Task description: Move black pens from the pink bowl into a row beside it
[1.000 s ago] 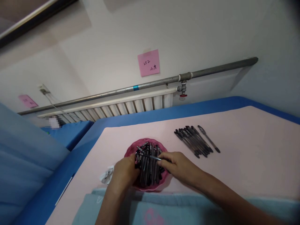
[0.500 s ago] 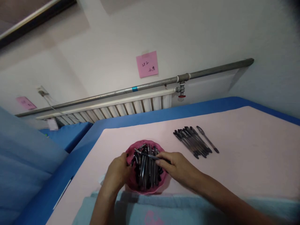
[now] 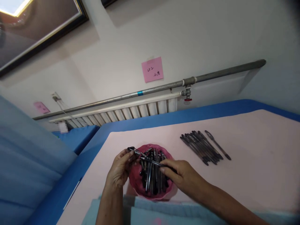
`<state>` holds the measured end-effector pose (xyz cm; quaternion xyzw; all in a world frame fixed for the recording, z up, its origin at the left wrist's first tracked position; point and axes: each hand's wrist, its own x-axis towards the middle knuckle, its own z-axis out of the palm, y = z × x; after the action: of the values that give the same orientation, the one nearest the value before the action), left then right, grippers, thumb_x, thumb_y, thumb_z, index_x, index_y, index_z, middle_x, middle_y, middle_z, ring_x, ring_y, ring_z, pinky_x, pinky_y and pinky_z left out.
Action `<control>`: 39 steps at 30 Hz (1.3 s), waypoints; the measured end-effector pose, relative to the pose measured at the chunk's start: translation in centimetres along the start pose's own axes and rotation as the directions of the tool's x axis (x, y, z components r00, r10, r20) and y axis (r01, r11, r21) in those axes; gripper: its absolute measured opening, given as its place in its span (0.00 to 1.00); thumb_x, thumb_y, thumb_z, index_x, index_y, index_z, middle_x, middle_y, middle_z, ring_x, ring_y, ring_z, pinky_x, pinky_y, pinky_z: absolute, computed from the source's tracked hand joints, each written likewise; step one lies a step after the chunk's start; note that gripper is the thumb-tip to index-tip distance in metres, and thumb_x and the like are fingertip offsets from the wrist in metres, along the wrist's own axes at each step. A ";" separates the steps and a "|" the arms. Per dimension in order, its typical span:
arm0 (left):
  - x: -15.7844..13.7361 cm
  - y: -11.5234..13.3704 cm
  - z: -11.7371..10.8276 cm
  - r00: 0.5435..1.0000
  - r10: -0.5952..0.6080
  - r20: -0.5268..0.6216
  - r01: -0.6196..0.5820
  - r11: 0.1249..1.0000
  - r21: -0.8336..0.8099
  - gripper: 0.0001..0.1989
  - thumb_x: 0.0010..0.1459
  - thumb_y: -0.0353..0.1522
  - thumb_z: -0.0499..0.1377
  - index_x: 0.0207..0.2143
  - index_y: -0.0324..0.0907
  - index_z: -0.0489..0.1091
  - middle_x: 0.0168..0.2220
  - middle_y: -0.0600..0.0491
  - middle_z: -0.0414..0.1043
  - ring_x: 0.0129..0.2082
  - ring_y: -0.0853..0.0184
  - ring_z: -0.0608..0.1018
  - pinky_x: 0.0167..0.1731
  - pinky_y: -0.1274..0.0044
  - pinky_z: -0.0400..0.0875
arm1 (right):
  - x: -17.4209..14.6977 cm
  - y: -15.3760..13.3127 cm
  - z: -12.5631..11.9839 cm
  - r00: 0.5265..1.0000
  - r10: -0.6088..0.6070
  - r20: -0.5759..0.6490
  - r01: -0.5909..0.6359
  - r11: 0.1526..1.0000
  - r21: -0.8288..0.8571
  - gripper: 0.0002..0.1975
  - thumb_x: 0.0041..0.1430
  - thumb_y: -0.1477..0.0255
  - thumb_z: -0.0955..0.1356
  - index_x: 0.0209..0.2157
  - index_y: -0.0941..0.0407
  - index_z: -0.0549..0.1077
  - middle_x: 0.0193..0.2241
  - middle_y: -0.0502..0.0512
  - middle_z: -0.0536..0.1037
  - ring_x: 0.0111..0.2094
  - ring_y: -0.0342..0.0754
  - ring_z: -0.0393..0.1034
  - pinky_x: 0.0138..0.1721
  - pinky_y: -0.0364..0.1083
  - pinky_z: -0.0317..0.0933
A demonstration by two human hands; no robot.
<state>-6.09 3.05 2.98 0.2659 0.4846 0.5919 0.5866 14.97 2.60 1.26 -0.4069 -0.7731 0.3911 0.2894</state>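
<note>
Between the fingertips and thumb of my left hand [image 3: 122,167] is a pen cap [image 3: 135,151], dark at one end and clear toward the other. It is held over the left rim of a pink bowl [image 3: 134,184]. My right hand [image 3: 180,172] grips an uncapped black pen [image 3: 153,162], its tip pointing left toward the cap. Whether the tip touches the cap, I cannot tell. Beneath both hands the bowl holds many loose pen parts [image 3: 153,179], dark and clear, lying mostly lengthwise.
To the right of the bowl, a row of capped pens [image 3: 201,147] lies slanted on the pink sheet [image 3: 253,156], with a single pen [image 3: 217,144] beside it. Light blue cloth [image 3: 145,214] covers the near edge. A radiator [image 3: 140,111] and pipe stand along the wall behind.
My left hand has come up from the bowl's left side with the pen cap in its fingers. My right hand still holds the pen. The view has shifted slightly.
</note>
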 end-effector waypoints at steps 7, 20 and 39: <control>0.1 -0.1 -0.3 1.000 -0.027 0.016 0.027 0.999 -0.017 0.07 0.43 0.25 0.62 0.28 0.36 0.68 0.25 0.52 0.74 0.27 0.69 0.77 0.30 0.78 0.72 | 0.0 0.1 -0.1 0.999 -0.003 -0.044 0.004 0.999 0.038 0.12 0.57 0.68 0.59 0.34 0.54 0.72 0.24 0.49 0.73 0.26 0.44 0.66 0.28 0.43 0.57; -0.2 -1.7 1.4 0.989 -0.107 0.098 0.102 0.994 0.049 0.08 0.41 0.25 0.63 0.27 0.36 0.68 0.26 0.52 0.75 0.27 0.69 0.77 0.27 0.80 0.72 | -0.3 0.0 0.2 0.997 -0.009 -0.081 -0.007 0.981 -0.195 0.11 0.58 0.69 0.58 0.34 0.54 0.70 0.28 0.51 0.74 0.29 0.46 0.67 0.29 0.43 0.57; -1.3 -3.6 2.5 0.983 0.151 0.104 -0.162 0.980 0.114 0.21 0.41 0.35 0.63 0.40 0.37 0.67 0.31 0.51 0.75 0.29 0.68 0.76 0.31 0.77 0.70 | -1.9 2.6 -2.6 0.895 -0.123 -0.429 -0.044 0.932 -0.359 0.10 0.58 0.71 0.59 0.33 0.56 0.70 0.31 0.54 0.71 0.34 0.46 0.66 0.36 0.44 0.59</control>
<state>-2.07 1.91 1.06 0.3662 0.4691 0.5923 0.5431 18.99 2.86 0.19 -0.5152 -0.7531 0.1338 0.3867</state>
